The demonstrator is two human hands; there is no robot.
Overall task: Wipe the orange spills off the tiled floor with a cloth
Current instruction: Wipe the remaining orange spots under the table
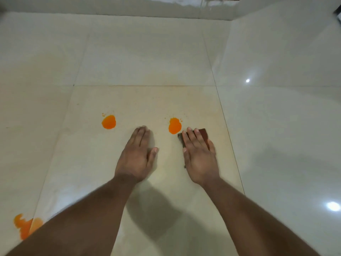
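Note:
Three orange spills lie on the cream tiled floor. One spill is left of my hands, a second spill sits between them a little farther out, and a third spill is at the lower left, partly hidden by my left forearm. My left hand rests flat on the tile with straight fingers and holds nothing. My right hand presses flat on a small brown cloth, which shows past the fingertips just right of the middle spill.
Glossy tiles with grout lines stretch all round, with light glare at the right. A wall base runs along the far edge. A dark object peeks in at the top right corner.

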